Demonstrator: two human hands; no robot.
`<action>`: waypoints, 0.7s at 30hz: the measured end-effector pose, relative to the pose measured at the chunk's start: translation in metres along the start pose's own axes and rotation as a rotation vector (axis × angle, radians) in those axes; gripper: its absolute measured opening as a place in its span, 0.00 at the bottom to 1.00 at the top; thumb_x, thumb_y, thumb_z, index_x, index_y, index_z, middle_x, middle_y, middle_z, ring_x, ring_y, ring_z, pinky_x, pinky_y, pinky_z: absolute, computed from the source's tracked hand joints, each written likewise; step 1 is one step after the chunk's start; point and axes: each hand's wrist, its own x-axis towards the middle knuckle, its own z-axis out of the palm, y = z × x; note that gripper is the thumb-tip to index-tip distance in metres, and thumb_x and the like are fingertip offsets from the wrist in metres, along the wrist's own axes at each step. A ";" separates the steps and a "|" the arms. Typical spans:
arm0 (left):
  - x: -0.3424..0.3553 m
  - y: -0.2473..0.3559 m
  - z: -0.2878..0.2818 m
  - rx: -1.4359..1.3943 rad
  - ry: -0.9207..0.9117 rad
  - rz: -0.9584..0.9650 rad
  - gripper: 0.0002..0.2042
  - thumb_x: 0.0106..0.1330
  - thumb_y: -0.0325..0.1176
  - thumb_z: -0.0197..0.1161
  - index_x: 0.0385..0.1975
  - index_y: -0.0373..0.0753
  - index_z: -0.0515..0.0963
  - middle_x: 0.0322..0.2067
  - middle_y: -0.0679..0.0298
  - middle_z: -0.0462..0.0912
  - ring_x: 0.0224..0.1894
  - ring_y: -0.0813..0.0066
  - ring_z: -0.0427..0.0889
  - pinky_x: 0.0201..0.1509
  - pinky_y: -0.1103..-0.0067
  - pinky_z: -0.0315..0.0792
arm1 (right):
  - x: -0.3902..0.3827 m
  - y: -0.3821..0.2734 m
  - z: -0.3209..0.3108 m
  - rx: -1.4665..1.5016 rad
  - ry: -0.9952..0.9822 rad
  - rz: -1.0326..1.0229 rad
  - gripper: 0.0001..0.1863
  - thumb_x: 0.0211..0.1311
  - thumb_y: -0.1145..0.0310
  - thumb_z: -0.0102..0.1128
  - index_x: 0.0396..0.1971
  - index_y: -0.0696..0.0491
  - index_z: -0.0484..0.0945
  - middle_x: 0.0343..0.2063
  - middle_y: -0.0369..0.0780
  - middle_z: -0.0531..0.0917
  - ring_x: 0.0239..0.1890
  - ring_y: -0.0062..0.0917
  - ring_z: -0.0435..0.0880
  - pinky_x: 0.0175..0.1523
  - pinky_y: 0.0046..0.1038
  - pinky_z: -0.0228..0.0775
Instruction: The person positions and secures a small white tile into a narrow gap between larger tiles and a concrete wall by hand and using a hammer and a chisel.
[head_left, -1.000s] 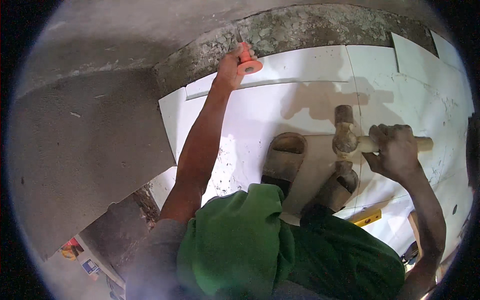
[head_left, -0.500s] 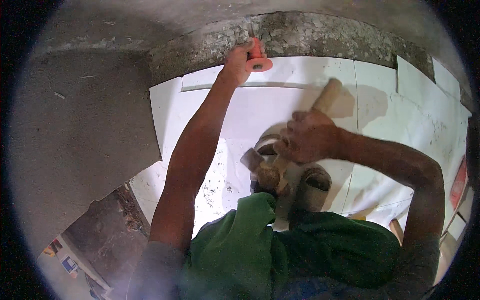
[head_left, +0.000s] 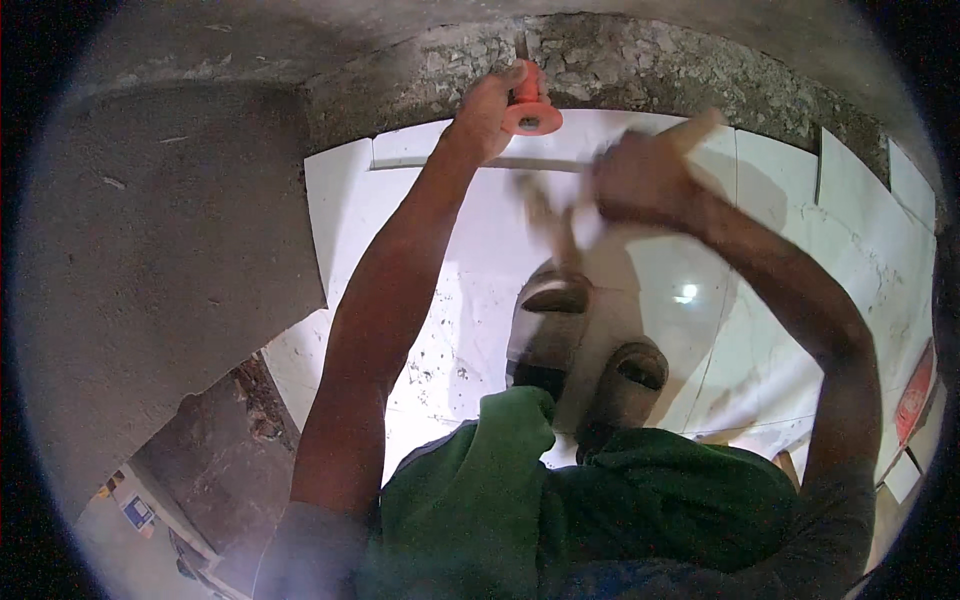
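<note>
Chiselling, apparently: left hand (head_left: 487,112) closed around an orange-guarded chisel (head_left: 531,85) near 12 o'clock, tip toward the broken strip (head_left: 640,52); right hand (head_left: 645,180) gripping a blurred hammer (head_left: 547,220), its head at the chisel's 6 o'clock. Next blow calls for square aim.

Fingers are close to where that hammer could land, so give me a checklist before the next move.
1. Left hand closed round the orange-handled chisel: ok.
2. Round guard between fingers and the chisel's struck end: ok.
3. Chisel's tip seated in the broken rubble strip: cannot tell, contact is too small to make out.
4. Right hand gripping the hammer by its handle: ok.
5. Hammer head lined up with the struck end: not ok, it shows blurred and apart, lower in view.
6. Gloves on: not ok, both hands are bare.
</note>
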 end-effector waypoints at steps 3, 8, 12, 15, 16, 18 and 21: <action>0.015 0.003 -0.006 -0.324 0.113 -0.283 0.17 0.78 0.42 0.51 0.42 0.33 0.79 0.37 0.60 0.81 0.39 0.66 0.80 0.49 0.70 0.76 | 0.004 0.000 0.000 0.114 0.247 0.129 0.13 0.52 0.59 0.63 0.34 0.50 0.83 0.26 0.43 0.85 0.32 0.39 0.88 0.40 0.45 0.79; 0.006 0.001 0.009 -0.309 0.174 -0.273 0.16 0.78 0.42 0.52 0.44 0.33 0.77 0.37 0.58 0.81 0.38 0.63 0.81 0.50 0.67 0.77 | -0.025 -0.044 -0.010 0.132 0.263 -0.383 0.14 0.54 0.58 0.63 0.37 0.50 0.84 0.22 0.43 0.85 0.28 0.35 0.86 0.38 0.43 0.78; 0.009 0.008 -0.004 -0.336 0.125 -0.276 0.15 0.77 0.41 0.54 0.44 0.33 0.77 0.36 0.58 0.80 0.38 0.63 0.81 0.50 0.66 0.77 | -0.004 -0.007 -0.026 0.189 0.155 -0.035 0.12 0.52 0.59 0.64 0.34 0.49 0.85 0.22 0.43 0.84 0.29 0.37 0.87 0.37 0.44 0.78; 0.024 0.011 -0.017 -0.125 0.067 -0.177 0.15 0.77 0.41 0.54 0.44 0.33 0.76 0.36 0.59 0.80 0.38 0.63 0.81 0.50 0.66 0.77 | 0.003 -0.004 -0.003 0.243 0.358 0.052 0.11 0.50 0.61 0.64 0.31 0.50 0.85 0.22 0.43 0.84 0.29 0.40 0.87 0.36 0.46 0.78; 0.020 0.012 -0.015 0.063 0.073 -0.171 0.15 0.77 0.41 0.54 0.44 0.33 0.76 0.36 0.59 0.80 0.38 0.64 0.81 0.50 0.66 0.77 | -0.004 -0.016 -0.016 0.240 0.173 -0.089 0.11 0.50 0.61 0.64 0.32 0.49 0.85 0.22 0.42 0.85 0.29 0.39 0.87 0.37 0.45 0.78; 0.020 0.028 0.011 0.452 0.053 -0.146 0.15 0.78 0.41 0.53 0.45 0.33 0.76 0.36 0.60 0.80 0.38 0.64 0.81 0.50 0.66 0.78 | -0.024 -0.037 -0.006 0.174 0.178 -0.303 0.11 0.52 0.57 0.65 0.32 0.46 0.85 0.28 0.41 0.86 0.32 0.35 0.87 0.39 0.47 0.78; 0.013 0.012 0.004 -0.361 0.138 -0.237 0.16 0.78 0.41 0.54 0.47 0.32 0.75 0.38 0.58 0.80 0.41 0.64 0.82 0.52 0.65 0.78 | -0.015 -0.027 0.003 0.222 0.224 -0.568 0.13 0.50 0.54 0.67 0.31 0.46 0.86 0.30 0.41 0.86 0.35 0.36 0.87 0.41 0.47 0.78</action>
